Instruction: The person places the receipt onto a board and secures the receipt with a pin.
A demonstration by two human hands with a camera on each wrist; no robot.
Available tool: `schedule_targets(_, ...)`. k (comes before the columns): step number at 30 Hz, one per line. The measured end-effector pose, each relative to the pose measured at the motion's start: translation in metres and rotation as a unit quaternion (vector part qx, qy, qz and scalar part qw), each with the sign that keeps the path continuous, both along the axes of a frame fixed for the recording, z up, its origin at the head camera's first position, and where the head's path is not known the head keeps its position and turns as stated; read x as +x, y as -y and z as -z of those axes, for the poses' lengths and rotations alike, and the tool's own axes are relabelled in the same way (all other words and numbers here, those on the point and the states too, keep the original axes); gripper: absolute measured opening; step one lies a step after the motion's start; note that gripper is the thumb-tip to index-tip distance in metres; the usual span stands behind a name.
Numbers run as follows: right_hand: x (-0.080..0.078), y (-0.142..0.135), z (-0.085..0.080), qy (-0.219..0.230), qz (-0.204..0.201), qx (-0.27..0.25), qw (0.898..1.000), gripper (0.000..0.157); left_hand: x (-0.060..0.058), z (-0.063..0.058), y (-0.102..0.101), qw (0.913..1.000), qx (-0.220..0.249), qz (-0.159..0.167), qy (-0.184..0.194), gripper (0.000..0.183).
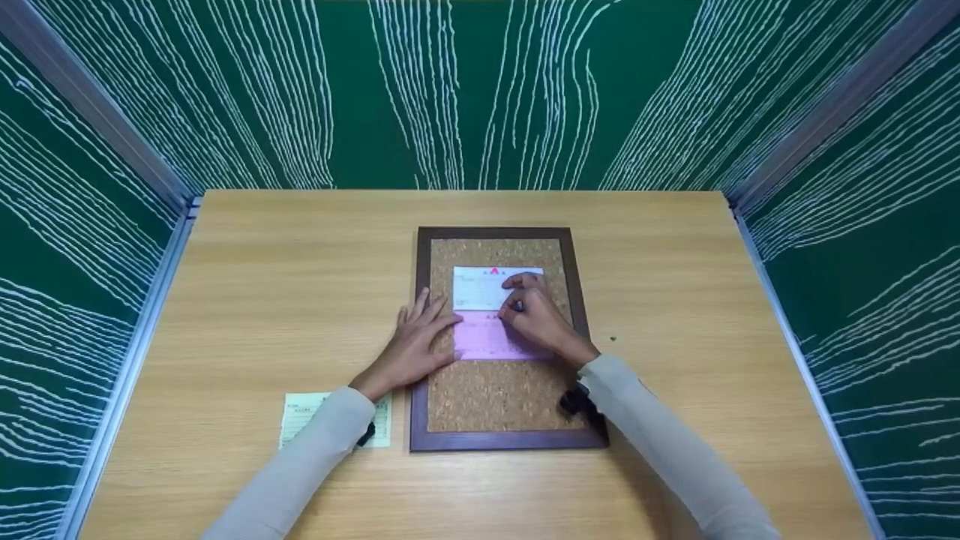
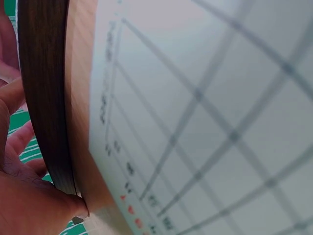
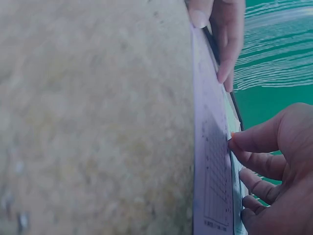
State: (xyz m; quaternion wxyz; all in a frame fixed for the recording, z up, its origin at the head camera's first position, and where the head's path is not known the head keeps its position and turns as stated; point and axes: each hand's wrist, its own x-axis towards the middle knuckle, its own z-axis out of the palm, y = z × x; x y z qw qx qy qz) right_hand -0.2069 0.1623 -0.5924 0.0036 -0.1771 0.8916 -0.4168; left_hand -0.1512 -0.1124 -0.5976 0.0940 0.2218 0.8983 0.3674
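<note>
A framed cork board [image 1: 495,397] lies on the table, bearing a white printed slip [image 1: 474,289] and, directly below it, a pink printed slip [image 1: 476,337]. Something red, seemingly a push pin [image 1: 494,271], marks the white slip's top edge. My left hand [image 1: 416,341] rests fingers spread over the board's left frame, thumb and a fingertip touching the pink slip's left edge. My right hand [image 1: 541,319] pinches a small orange-red push pin [image 3: 233,134] at the pink slip's top edge, where the slips meet. Most of that pin is hidden by the fingertips.
A pale green printed slip [image 1: 379,420] lies on the table [image 1: 247,300] left of the board, partly under the left forearm. A tiny dark green object [image 1: 613,338] sits right of the board. Green panels with white lines [image 1: 480,90] enclose the back and sides.
</note>
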Motion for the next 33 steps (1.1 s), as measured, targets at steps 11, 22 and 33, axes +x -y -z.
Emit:
schedule_targets(11,-0.004,0.004,-0.005,0.071,0.043,-0.03,0.996,0.012,-0.004,0.001,0.001,1.0,-0.003,0.003,-0.004,0.062)
schedule_targets(22,0.0,0.011,0.003,0.074,0.089,-0.047,0.992,0.011,0.002,0.001,0.0,1.0,-0.003,0.001,-0.004,0.062)
schedule_targets(33,0.003,0.012,0.004,0.08,0.103,-0.073,0.989,0.016,0.0,0.001,-0.002,0.9999,-0.004,0.002,-0.01,0.062)
